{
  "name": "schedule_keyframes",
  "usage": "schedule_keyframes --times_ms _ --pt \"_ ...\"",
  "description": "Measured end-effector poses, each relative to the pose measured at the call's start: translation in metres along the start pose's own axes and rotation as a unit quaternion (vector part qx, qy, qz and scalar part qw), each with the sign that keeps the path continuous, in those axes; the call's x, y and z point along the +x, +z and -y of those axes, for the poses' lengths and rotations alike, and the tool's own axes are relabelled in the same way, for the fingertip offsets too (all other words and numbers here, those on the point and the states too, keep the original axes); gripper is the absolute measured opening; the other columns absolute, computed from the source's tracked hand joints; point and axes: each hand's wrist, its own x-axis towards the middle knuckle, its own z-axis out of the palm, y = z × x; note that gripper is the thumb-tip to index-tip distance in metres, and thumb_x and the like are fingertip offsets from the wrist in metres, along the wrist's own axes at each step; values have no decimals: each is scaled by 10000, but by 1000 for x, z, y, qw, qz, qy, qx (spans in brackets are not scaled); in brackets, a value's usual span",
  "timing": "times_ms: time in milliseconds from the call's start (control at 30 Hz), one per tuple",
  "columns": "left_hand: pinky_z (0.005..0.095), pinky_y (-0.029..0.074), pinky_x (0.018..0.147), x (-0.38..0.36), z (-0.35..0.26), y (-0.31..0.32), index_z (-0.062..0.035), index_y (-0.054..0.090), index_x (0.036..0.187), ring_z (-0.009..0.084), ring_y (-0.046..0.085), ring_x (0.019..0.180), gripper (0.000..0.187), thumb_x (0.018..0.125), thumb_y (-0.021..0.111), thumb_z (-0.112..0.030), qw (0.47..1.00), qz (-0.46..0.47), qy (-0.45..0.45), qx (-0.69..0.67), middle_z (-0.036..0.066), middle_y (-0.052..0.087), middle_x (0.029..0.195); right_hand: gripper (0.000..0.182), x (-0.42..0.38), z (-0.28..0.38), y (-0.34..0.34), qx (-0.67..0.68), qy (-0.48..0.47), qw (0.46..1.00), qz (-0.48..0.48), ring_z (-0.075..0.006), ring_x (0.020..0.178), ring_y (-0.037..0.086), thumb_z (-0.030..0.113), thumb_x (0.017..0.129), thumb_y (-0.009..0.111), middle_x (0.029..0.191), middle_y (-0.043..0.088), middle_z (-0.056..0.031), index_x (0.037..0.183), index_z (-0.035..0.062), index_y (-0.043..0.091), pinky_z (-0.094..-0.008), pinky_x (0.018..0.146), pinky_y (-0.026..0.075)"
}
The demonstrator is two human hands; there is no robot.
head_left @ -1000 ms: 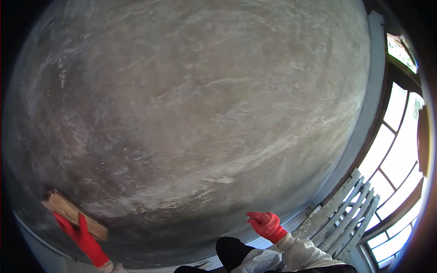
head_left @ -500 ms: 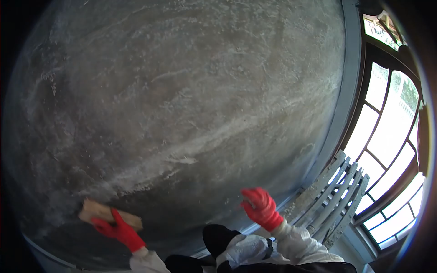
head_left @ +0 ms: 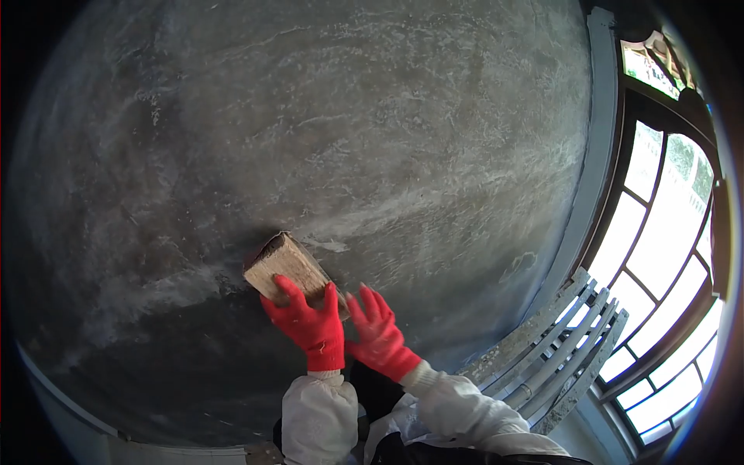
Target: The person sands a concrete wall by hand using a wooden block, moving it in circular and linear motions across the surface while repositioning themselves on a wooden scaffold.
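Note:
A grey plastered wall (head_left: 325,132) with pale swirled streaks fills most of the view. My left hand (head_left: 308,324), in a red glove, grips a wooden float (head_left: 285,266) and presses it flat against the wall near the middle. My right hand (head_left: 377,335), also in a red glove, lies just to the right of the left one with its fingers spread; its fingertips reach the float's lower right end. White sleeves cover both forearms.
A paint-spattered slatted wooden frame (head_left: 554,353) leans at the lower right. A bright arched window (head_left: 666,256) with dark bars takes up the right edge, beside a pale wall trim (head_left: 590,170).
My left hand has swept the float from the lower left up to the middle of the wall. My right hand has moved left and now sits beside it at the float.

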Motion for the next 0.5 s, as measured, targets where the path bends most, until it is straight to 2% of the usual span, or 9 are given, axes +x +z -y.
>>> schedule_keyframes --times_ms 67,100,167,233,267,300,333,400,500 --pt "555 377 968 7 -4 -3 -141 335 1460 496 436 1187 904 728 799 -399 1000 -25 13 -11 330 339 1364 648 29 5 29 -74 -58 992 -84 -431 1261 443 216 794 651 1396 411 -250 1368 29 415 -479 1024 407" --pt "546 380 973 13 -8 -9 -131 367 1445 493 438 1189 810 775 764 -354 998 -26 35 -39 329 337 1369 648 42 7 45 -76 -60 991 -88 -431 1261 443 216 794 651 1396 411 -250 1368 29 415 -479 1024 407" --pt "536 384 977 25 -4 -10 -122 399 1430 489 440 1191 717 822 728 -309 995 -30 61 -72 328 335 1374 580 69 8 71 -161 -108 959 -208 -438 1230 458 203 835 573 1379 414 -267 1347 -7 399 -504 1009 411" --pt "495 352 1038 31 17 -11 -121 424 1438 434 383 1285 561 916 607 -215 994 41 71 -67 275 315 1425 579 94 28 66 -130 -109 955 -245 -441 1207 472 215 841 569 1372 419 -277 1347 -10 400 -503 984 424" --pt "495 352 1038 32 21 -13 -121 424 1438 434 383 1285 561 916 607 -215 994 37 76 -71 275 315 1425 579 101 35 60 -95 -106 951 -273 -444 1184 486 228 848 565 1365 425 -287 1347 -14 400 -503 958 437" --pt "485 353 1043 32 22 -19 -93 450 1416 413 384 1293 513 929 582 -187 987 70 57 -135 259 318 1438 556 98 33 56 -100 -110 961 -232 -436 1131 514 235 863 554 1337 441 -300 1355 22 406 -510 921 456" --pt "474 354 1048 29 24 -25 -66 476 1394 393 384 1302 468 942 557 -160 974 104 37 -196 243 322 1450 574 91 29 52 -67 -99 973 -198 -443 1125 515 258 854 580 1328 445 -305 1359 44 408 -514 910 459" --pt "461 339 1069 12 29 -34 -31 464 1392 368 373 1325 457 954 537 -140 969 156 92 -167 234 314 1473 688 56 14 62 -49 -52 983 -169 -464 1113 514 330 794 671 1316 441 -324 1372 74 399 -522 896 458" --pt "469 395 1024 -18 30 -34 -8 513 1328 394 426 1267 401 944 542 -119 988 112 83 -59 256 326 1459 897 -27 -47 90 -60 31 984 -166 -489 1111 497 410 587 839 1278 432 -352 1315 97 419 -531 889 455"
